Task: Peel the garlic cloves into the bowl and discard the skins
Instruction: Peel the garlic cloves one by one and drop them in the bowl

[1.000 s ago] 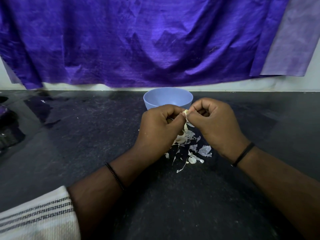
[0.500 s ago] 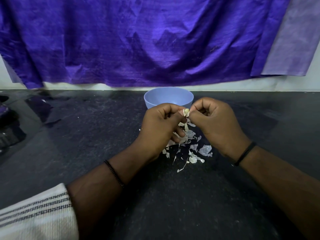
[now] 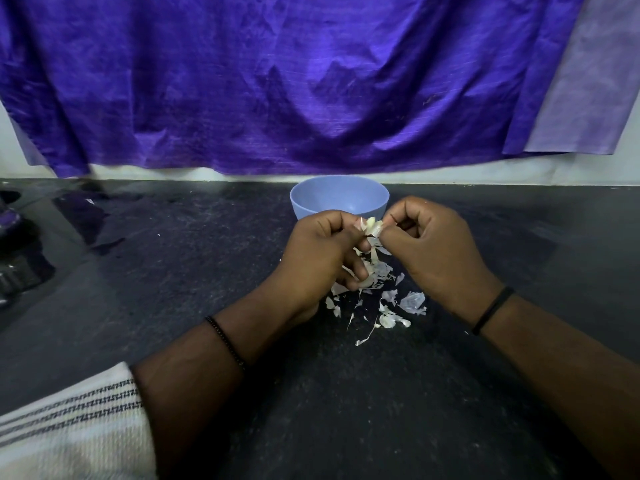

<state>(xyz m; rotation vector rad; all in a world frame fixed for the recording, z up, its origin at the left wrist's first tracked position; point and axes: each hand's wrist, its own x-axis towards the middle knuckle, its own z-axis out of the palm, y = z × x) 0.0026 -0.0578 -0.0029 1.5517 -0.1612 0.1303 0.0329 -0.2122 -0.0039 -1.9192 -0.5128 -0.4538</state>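
A pale garlic clove (image 3: 371, 226) is held up between both hands, just in front of the light blue bowl (image 3: 313, 199). My left hand (image 3: 318, 258) pinches it from the left, and its lower fingers curl round more pale garlic. My right hand (image 3: 436, 251) pinches the clove's papery skin from the right, fingers curled. A strip of skin hangs down from the clove. Several loose white skins (image 3: 391, 301) lie scattered on the dark counter (image 3: 173, 289) beneath the hands. What the bowl holds is hidden from here.
A purple cloth (image 3: 277, 84) hangs over the wall behind the counter. Dark objects (image 3: 14, 258) sit at the far left edge. A striped white cloth (image 3: 69, 427) covers the near left corner.
Both hands have kept working the clove in the same spot, and a strip of skin now hangs lower from it. The bowl has not moved.
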